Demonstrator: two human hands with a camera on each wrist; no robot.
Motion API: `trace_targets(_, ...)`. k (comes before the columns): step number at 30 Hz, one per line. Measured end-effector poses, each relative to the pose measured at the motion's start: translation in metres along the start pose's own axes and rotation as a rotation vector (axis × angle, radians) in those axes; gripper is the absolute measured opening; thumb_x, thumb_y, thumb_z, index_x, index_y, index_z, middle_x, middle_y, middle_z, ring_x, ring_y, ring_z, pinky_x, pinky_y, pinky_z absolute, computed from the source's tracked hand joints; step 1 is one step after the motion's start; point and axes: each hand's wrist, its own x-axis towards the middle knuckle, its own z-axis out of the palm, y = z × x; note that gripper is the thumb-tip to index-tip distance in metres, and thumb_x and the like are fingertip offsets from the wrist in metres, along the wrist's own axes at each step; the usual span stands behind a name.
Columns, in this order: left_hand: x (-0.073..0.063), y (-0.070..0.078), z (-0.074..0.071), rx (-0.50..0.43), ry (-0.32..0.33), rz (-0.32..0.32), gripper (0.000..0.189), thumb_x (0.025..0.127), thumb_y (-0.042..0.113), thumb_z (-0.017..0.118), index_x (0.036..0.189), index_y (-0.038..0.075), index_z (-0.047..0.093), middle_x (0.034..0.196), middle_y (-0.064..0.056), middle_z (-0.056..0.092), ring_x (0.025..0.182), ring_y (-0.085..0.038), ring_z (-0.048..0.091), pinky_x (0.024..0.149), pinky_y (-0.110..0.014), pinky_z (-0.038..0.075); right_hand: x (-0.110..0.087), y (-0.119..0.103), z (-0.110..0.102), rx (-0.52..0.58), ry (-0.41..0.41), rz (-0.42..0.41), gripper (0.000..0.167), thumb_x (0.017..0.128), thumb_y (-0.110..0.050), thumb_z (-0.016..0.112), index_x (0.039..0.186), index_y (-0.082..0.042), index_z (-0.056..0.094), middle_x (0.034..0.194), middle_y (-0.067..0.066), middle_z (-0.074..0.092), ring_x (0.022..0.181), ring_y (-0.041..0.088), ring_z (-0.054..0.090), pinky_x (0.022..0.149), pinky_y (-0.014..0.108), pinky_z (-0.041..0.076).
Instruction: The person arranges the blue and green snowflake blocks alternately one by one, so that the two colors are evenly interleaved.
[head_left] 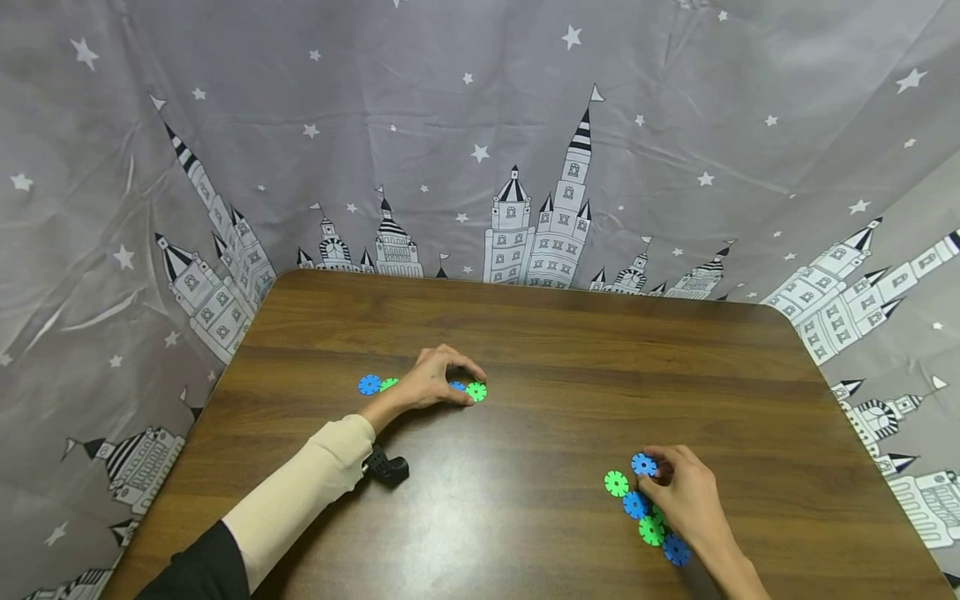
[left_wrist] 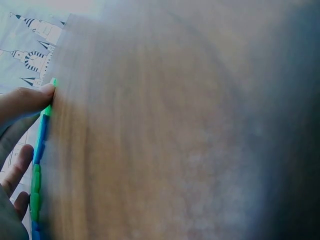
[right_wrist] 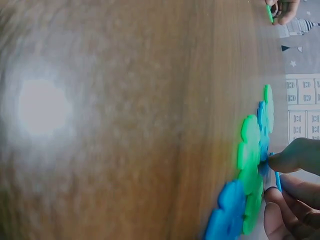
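Observation:
My left hand [head_left: 427,383] pinches a green notched disc [head_left: 477,392] at the right end of a row of toy discs. In the left wrist view this green disc [left_wrist: 54,81] shows at the thumb tip, with the row's blue and green edges below it. A blue disc [head_left: 369,384] ends the row on the left; the hand hides its middle. Between thumb and fingertips, my right hand [head_left: 693,496] holds a blue notched disc [head_left: 643,465]. Beside that hand lies a group of discs: a green one [head_left: 617,483], a blue one [head_left: 634,504], overlapping green ones [head_left: 651,531] and a darker blue one [head_left: 677,550].
Both hands are over a brown wooden table [head_left: 525,350]. A black strap piece [head_left: 387,467] sticks out by the left cuff. Behind the table hangs a grey curtain [head_left: 420,108] printed with castles and stars.

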Motion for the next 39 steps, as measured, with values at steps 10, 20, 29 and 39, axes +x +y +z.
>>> trace_targets(10,0.000,0.000,0.000,-0.006,0.002,-0.004,0.034,0.069,0.016,0.088,0.101,0.019,0.078,0.101,0.008,0.072,0.103,-0.020,0.050,0.095,-0.049,0.022,0.007,0.007,-0.006,0.037,-0.026,0.088,0.030,0.078,-0.007,0.078,0.106,0.002,0.071,0.094,0.009,0.064,0.080,0.018,0.061,0.064,0.025,0.044)
trace_targets(20,0.000,0.000,0.001,0.003,0.003,-0.005,0.035,0.069,0.016,0.088,0.102,0.019,0.078,0.102,0.007,0.072,0.103,-0.020,0.051,0.095,-0.048,0.023,0.025,0.003,0.002,0.068,-0.014,0.060,0.027,0.079,-0.006,0.076,0.105,0.003,0.071,0.092,0.009,0.064,0.078,0.017,0.061,0.063,0.024,0.045)
trace_targets(29,-0.001,0.001,0.000,0.001,0.004,-0.008,0.035,0.068,0.016,0.088,0.101,0.018,0.078,0.102,0.007,0.072,0.103,-0.020,0.051,0.094,-0.048,0.023,0.048,-0.014,0.019,0.093,-0.033,0.052,0.027,0.078,-0.007,0.077,0.103,0.002,0.071,0.088,0.008,0.063,0.077,0.016,0.059,0.064,0.024,0.045)
trace_targets(39,-0.001,-0.001,0.000,0.007,-0.012,-0.020,0.035,0.070,0.018,0.088,0.103,0.020,0.077,0.104,0.009,0.072,0.105,-0.018,0.050,0.095,-0.046,0.023,0.067,-0.041,0.041,0.132,-0.057,0.024,0.027,0.076,-0.005,0.077,0.102,0.002,0.071,0.087,0.009,0.063,0.075,0.016,0.058,0.065,0.025,0.045)
